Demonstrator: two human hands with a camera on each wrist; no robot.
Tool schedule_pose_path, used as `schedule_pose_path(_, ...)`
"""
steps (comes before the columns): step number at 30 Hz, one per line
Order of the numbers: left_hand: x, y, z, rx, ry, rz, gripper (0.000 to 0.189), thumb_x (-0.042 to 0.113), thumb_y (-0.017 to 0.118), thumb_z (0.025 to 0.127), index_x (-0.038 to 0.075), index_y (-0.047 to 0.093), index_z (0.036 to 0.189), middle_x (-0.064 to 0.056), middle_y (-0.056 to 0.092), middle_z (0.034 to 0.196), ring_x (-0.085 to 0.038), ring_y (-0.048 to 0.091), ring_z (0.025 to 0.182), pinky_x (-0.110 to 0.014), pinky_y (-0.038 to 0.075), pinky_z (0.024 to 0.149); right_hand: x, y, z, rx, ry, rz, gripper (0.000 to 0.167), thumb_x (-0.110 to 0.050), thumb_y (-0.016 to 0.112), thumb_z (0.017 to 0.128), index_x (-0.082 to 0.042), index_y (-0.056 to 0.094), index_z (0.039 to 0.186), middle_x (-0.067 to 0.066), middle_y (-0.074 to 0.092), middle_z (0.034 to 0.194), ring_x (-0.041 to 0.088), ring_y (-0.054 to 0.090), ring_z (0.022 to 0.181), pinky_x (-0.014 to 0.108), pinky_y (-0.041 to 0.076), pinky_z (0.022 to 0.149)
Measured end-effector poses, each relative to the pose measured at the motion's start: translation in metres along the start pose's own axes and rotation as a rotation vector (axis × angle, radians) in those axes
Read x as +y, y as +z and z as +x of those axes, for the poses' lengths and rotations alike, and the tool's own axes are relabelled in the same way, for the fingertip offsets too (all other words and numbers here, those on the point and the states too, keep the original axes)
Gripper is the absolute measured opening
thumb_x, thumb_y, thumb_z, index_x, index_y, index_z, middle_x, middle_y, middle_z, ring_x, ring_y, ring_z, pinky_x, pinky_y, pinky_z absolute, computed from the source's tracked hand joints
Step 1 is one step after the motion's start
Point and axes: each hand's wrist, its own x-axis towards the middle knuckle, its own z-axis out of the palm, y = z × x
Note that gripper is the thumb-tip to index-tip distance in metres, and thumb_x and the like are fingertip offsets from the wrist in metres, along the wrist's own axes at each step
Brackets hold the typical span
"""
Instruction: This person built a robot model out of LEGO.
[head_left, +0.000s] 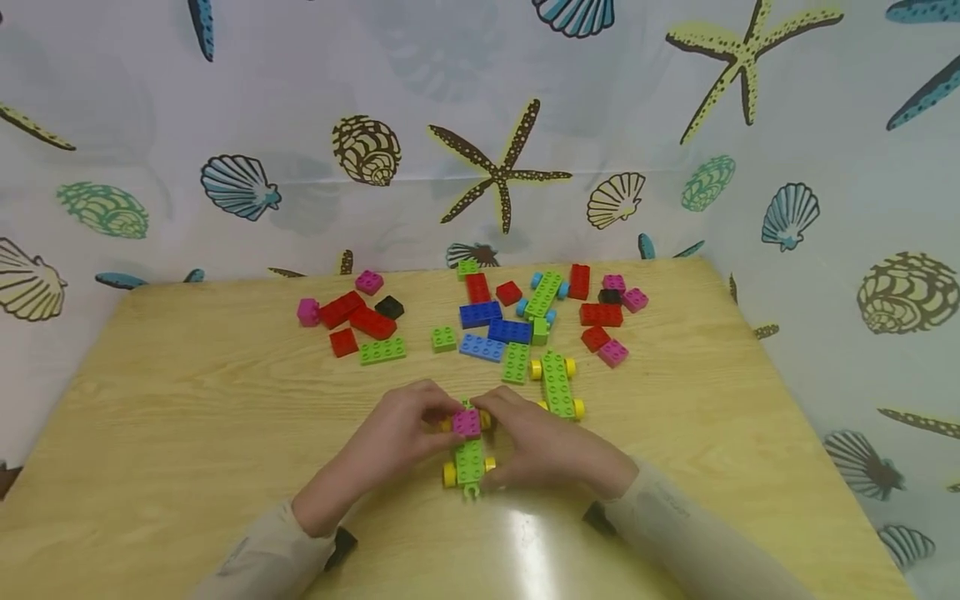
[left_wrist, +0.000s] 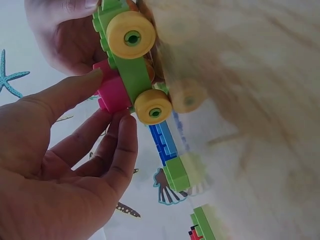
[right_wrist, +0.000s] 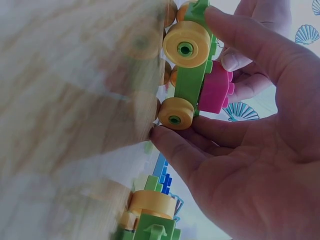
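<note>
A green toy car base point(head_left: 469, 463) with yellow wheels stands on the table between my hands, its hooked end toward me. A pink toy brick point(head_left: 467, 423) sits on the studs at its far part. My left hand point(head_left: 401, 427) pinches this brick, thumb on one side and fingers on the other, as the left wrist view shows. My right hand point(head_left: 546, 442) holds the car base point(right_wrist: 191, 82) along its right side, the thumb at the near end and fingers by the far wheel point(right_wrist: 175, 113). In the left wrist view the pink brick point(left_wrist: 113, 89) rests against the green studs.
Another green car base with yellow wheels point(head_left: 557, 383) stands right of my hands. Behind lie blue bricks point(head_left: 510, 331), a green base with blue wheels point(head_left: 543, 296), and red bricks point(head_left: 372, 322) at left. A patterned cloth point(head_left: 300, 208) hangs behind the wooden table point(head_left: 225, 400).
</note>
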Motion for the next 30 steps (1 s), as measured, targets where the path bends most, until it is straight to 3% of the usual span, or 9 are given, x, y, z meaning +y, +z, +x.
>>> schedule_pose_path(3,0.0019,0.0010,0.0029,-0.005,0.006,0.012,0.026,0.018,0.092,0.095,0.012,0.086,0.120,0.001,0.079,0.113,-0.016,0.073,0.105,-0.041,0.066,0.099,0.0016,-0.0002,-0.0008,0.012,0.004,0.004,0.104,-0.040,0.097,0.087,-0.023,0.041,0.174,0.001,0.046,0.176,0.027,0.048,0.162,0.053,0.045,0.132)
schedule_pose_path(9,0.0026,0.0020,0.0023,0.004,-0.043,-0.007,0.026,0.020,0.092,0.095,0.013,0.085,0.119,0.000,0.080,0.114,-0.017,0.074,0.108,-0.043,0.066,0.102,0.0053,-0.0036,-0.0002,0.047,-0.024,0.027,0.095,-0.043,0.094,0.090,-0.022,0.047,0.171,0.001,0.052,0.172,0.027,0.050,0.161,0.055,0.044,0.133)
schedule_pose_path(16,-0.0002,0.0028,0.0007,0.007,-0.059,-0.018,0.026,0.022,0.092,0.095,0.014,0.086,0.120,0.001,0.080,0.113,-0.016,0.074,0.108,-0.043,0.066,0.102,0.0092,-0.0036,0.0027,0.106,-0.098,0.157,0.044,-0.034,0.078,0.107,-0.022,0.064,0.147,0.000,0.070,0.152,0.025,0.063,0.149,0.050,0.053,0.126)
schedule_pose_path(19,-0.0003,0.0028,0.0007,0.008,-0.059,-0.023,0.027,0.021,0.092,0.095,0.014,0.086,0.120,0.001,0.080,0.113,-0.016,0.074,0.108,-0.043,0.066,0.102,0.0076,-0.0033,0.0027,0.127,-0.119,0.193,0.030,-0.029,0.075,0.109,-0.021,0.067,0.137,0.000,0.074,0.143,0.026,0.067,0.145,0.050,0.055,0.123)
schedule_pose_path(30,0.0000,0.0028,0.0010,0.015,-0.046,-0.012,0.026,0.019,0.092,0.095,0.014,0.086,0.119,0.000,0.080,0.114,-0.016,0.074,0.108,-0.043,0.066,0.102,0.0036,-0.0023,0.0024,0.152,-0.107,0.146,0.029,-0.027,0.075,0.109,-0.020,0.068,0.137,0.001,0.075,0.141,0.024,0.069,0.140,0.049,0.056,0.122)
